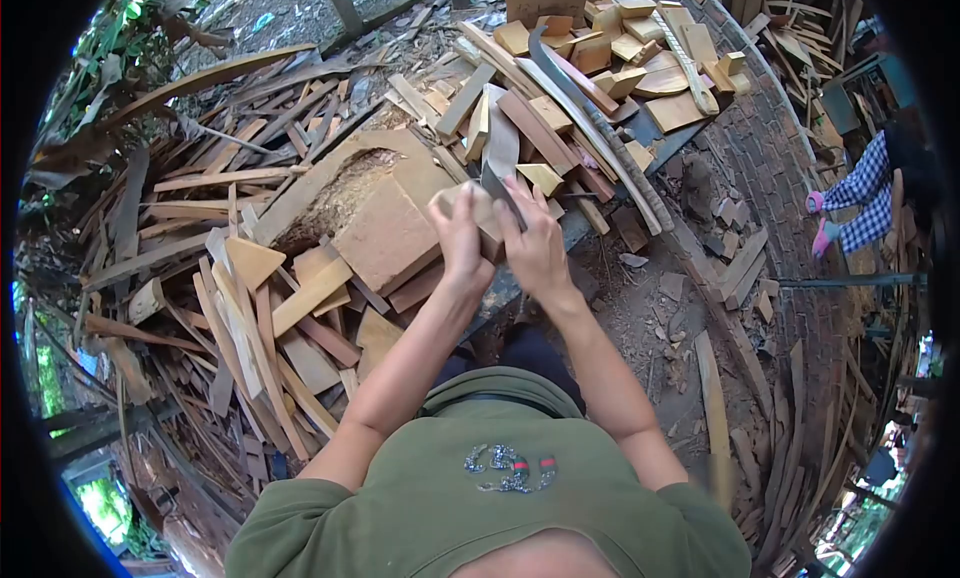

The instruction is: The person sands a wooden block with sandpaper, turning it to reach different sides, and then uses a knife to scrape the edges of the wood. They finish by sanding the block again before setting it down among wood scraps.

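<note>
mostly hidden, a wood block [484, 216] sits clasped by left hand [458, 240] and right hand [535, 246].

Outdoor work yard, daylight, no walls or roof in view. Bare dirt ground [650, 328] at centre right, littered with chips. Big heap of wood offcuts [250, 308] fills the left half; more cut blocks [620, 58] stacked at upper centre. Curved brick edging [770, 158] runs down the right side, planks [715, 418] lying along it. Green foliage [110, 38] at upper left. Person in a checked sleeve [860, 193] at far right.
</note>
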### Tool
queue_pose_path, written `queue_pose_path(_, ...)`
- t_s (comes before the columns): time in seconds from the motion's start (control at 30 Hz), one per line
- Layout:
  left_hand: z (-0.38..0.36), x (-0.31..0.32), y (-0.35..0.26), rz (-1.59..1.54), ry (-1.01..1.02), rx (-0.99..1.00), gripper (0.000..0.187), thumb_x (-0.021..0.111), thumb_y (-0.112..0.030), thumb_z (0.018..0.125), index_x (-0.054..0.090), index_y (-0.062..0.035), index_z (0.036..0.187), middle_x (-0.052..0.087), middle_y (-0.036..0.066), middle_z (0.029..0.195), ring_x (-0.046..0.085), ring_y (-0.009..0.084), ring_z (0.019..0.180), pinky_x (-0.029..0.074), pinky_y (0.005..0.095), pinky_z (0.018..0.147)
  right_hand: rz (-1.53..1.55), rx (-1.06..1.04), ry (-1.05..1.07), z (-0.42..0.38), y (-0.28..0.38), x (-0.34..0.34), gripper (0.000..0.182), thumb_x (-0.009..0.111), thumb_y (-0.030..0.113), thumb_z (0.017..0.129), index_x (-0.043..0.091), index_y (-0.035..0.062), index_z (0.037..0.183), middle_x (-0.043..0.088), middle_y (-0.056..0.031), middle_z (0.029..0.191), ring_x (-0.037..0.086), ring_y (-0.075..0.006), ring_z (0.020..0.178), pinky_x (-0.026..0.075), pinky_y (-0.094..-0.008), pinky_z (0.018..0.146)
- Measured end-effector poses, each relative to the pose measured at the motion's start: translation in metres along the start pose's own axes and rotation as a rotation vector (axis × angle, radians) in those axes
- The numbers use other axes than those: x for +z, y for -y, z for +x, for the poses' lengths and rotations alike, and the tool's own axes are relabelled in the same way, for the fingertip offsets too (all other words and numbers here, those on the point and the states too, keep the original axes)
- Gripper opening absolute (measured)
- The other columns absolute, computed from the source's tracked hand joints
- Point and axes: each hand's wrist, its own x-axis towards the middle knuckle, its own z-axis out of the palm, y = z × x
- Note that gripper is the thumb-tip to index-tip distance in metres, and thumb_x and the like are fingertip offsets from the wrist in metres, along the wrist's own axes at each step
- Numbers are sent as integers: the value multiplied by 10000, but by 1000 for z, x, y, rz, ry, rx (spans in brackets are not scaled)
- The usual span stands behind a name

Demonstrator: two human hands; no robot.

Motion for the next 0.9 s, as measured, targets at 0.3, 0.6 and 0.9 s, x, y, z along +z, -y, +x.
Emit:
queue_pose_path(0.3, 9, 6, 10, -86, 223, -227, 488, 375, -495, 1028, 424, -108, 1322, 582, 114, 1170, 635, 216, 981, 582, 350, 832, -217, -318, 303, -10, -22, -54, 477, 546, 182, 932, 500, 35, 1384, 512, -175, 1406, 440, -336, 1343, 255, -475, 1150)
queue_pose_path(0.6, -34, 2, -31, 233, 183, -117, 661, 333, -610, 990, 400, -110, 1419, 580, 135, 1293, 626, 216, 1110, 559, 370, 916, 160, -150, 532, 21, -31, -4, 548, 397, 351, 1029, 289, 151, 1528, 250, -94, 1593, 183, -313, 1480, 99, -520, 1181)
queue_pose_path(0.9, -27, -41, -48, -26, 262, -253, 540, 360, -519, 1024, 444, -99, 1351, 607, 130, 1223, 663, 231, 1006, 598, 379, 802, 117, -256, 404, 19, 0, 43, 515, 513, 286, 984, 416, 137, 1467, 383, -107, 1525, 273, -319, 1447, 42, -550, 1182)
